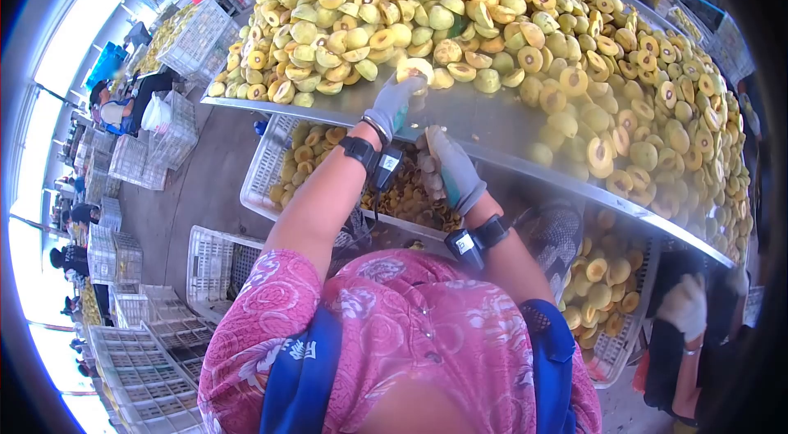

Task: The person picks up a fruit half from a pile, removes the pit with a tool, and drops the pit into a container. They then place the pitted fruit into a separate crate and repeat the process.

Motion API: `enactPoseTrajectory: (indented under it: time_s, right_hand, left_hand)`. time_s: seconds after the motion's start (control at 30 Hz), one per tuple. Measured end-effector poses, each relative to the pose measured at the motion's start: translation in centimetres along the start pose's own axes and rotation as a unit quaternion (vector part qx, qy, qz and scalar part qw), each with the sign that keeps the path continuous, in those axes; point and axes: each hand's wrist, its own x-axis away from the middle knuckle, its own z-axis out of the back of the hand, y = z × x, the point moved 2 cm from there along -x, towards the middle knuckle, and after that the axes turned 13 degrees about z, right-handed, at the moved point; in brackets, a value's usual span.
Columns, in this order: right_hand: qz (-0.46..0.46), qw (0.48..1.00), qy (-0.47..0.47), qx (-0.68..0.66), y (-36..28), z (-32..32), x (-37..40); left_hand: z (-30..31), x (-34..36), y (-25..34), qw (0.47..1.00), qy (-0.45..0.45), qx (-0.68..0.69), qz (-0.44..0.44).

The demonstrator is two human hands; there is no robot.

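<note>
Nearest the body, the gloved right hand (452, 170) is held with its fingers curled below the table edge, and whether anything is gripped there cannot be told. Beyond it, a fruit half (414, 69) is pinched in the gloved left hand (399, 101) above the metal table (468, 118), before the heaped fruit (492, 20); it is judged light, fairly firm, slippery on the cut face, bruisable, and best gripped by its skin-covered sides.

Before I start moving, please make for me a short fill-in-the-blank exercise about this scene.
1. The left hand and the right hand both wear ____.
2. The heap of cut fruit lies on a table made of ____.
3. The wearer's patterned shirt is mainly ____.
4. The straps over it are ____.

Missing words: gloves; metal; pink; blue.
</note>
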Motion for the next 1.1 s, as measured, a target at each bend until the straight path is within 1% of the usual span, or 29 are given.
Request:
enactPoseTrajectory:
  time_s: [0.1, 0.13, 0.23, 0.27, 0.33, 0.37, 0.4, 0.47, 0.5, 0.57, 0.67, 0.8, 0.87, 0.9, 1.0, 1.1]
  right_hand:
    - [0.033, 0.997, 0.016, 0.072, -0.1, -0.1, 0.1]
    - [0.045, 0.994, 0.019, 0.094, -0.1, -0.2, 0.1]
    - [0.053, 0.983, 0.047, 0.172, 0.0, -0.5, -0.1]
    - [0.076, 0.978, 0.038, 0.191, 0.3, -0.4, -0.3]
    - [0.089, 0.963, 0.022, 0.253, 0.3, 0.0, -0.6]
    - [0.095, 0.954, 0.013, 0.284, 0.3, 0.1, -0.8]
    - [0.171, 0.923, 0.022, 0.344, 0.6, 0.2, -1.2]
    - [0.319, 0.832, 0.038, 0.452, 0.8, -0.1, -1.4]
    - [0.287, 0.845, 0.037, 0.45, 0.7, -0.3, -1.3]
    - [0.222, 0.867, 0.033, 0.445, 0.0, -0.8, -0.9]
    - [0.214, 0.861, 0.032, 0.46, 0.2, -0.4, -1.2]
    - [0.18, 0.873, 0.025, 0.453, 0.6, -0.6, -1.0]
    - [0.175, 0.879, 0.018, 0.443, 1.3, -0.5, -1.1]
    - [0.171, 0.884, 0.011, 0.434, 1.4, -0.5, -1.1]
    - [0.169, 0.898, -0.003, 0.405, 1.2, -1.0, -0.9]
    - [0.173, 0.917, 0.001, 0.36, 1.1, -1.2, -0.6]
  left_hand:
    - [-0.8, 1.9, -1.1, 0.98, -0.04, 0.188, -0.053]
    - [-0.6, 2.4, -1.5, 0.983, -0.04, 0.17, -0.057]
    - [-1.2, 4.8, -1.4, 0.949, -0.124, 0.286, -0.05]
    - [-1.0, 5.2, -1.5, 0.971, -0.126, 0.174, -0.101]
    - [-0.6, 6.2, -2.0, 0.977, -0.117, 0.098, -0.146]
    - [-0.6, 6.6, -2.1, 0.958, -0.168, 0.216, -0.089]
    - [-0.7, 7.1, -2.1, 0.919, -0.205, 0.334, -0.03]
    - [-0.7, 7.7, -2.5, 0.935, -0.15, 0.319, -0.032]
    - [-0.7, 7.9, -2.7, 0.942, -0.123, 0.311, -0.032]
    - [-0.6, 7.7, -3.5, 0.943, -0.12, 0.308, -0.041]
    - [-0.8, 8.0, -4.1, 0.956, -0.094, 0.273, -0.052]
    - [-1.4, 8.2, -4.1, 0.968, -0.065, 0.234, -0.066]
    - [-1.6, 8.3, -4.2, 0.971, -0.022, 0.22, -0.088]
    - [-1.7, 8.3, -4.2, 0.972, 0.0, 0.212, -0.099]
    - [-2.3, 8.5, -3.7, 0.967, 0.015, 0.224, -0.117]
    - [-3.2, 9.3, -2.9, 0.972, 0.06, 0.17, -0.151]
